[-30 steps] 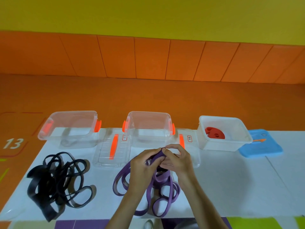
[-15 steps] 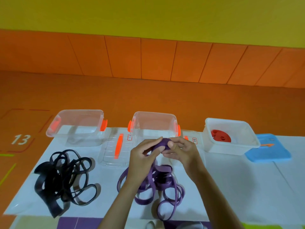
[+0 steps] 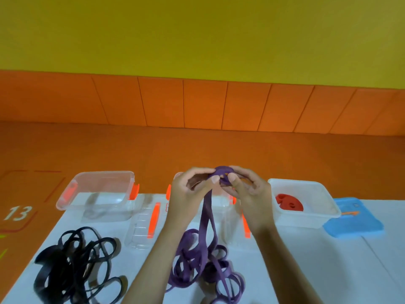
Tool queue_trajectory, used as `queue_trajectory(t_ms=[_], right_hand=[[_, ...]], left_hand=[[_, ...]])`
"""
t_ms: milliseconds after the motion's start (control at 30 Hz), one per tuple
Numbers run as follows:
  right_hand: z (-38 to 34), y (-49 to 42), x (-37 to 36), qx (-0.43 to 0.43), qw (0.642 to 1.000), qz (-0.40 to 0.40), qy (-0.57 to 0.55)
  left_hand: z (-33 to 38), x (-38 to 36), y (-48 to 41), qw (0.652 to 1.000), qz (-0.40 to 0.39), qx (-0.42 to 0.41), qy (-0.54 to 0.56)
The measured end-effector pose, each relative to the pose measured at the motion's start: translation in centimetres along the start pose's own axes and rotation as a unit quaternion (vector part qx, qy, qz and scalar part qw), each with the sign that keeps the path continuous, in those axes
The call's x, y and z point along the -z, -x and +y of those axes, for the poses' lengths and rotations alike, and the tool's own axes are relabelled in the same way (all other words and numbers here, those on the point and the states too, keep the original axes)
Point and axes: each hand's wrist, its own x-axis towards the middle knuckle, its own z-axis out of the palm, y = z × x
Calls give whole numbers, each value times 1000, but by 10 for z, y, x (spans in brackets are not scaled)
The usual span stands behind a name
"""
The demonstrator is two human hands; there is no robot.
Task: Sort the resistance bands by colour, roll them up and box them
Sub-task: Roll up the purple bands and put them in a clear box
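1. The hands are held close together above the worktop (image 3: 328,270). The left hand (image 3: 186,194) and right hand (image 3: 252,194) each pinch the small rolled end of a purple band (image 3: 221,172).
2. Its tail hangs down to the purple pile (image 3: 192,268) below.
3. To the left lie heaped black bands (image 3: 72,266), and a red roll (image 3: 289,201) sits in the white box (image 3: 302,219) on the right.

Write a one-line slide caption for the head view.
The left hand and right hand coil a purple band; black bands lie loose, a red roll already boxed.
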Motion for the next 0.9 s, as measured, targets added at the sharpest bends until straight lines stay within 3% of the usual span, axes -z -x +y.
queue_trajectory(t_ms=[200,367,600,800,900], right_hand=[[6,-3,1,-85,992,-82,51],[1,-7,2,-25,975,-112,190],[6,0,-14,-60,998,-29,-19],[-2,-6,-4,-72,978,-119,154],[-3,-7,0,-89,983,-96,126]], left_hand=[[-9,9,-1,998,-26,34,-38],[-11,7,7,998,-20,59,4],[-8,13,4,997,15,51,57],[-14,16,11,999,-5,41,-12],[-16,15,13,999,-6,46,-5]])
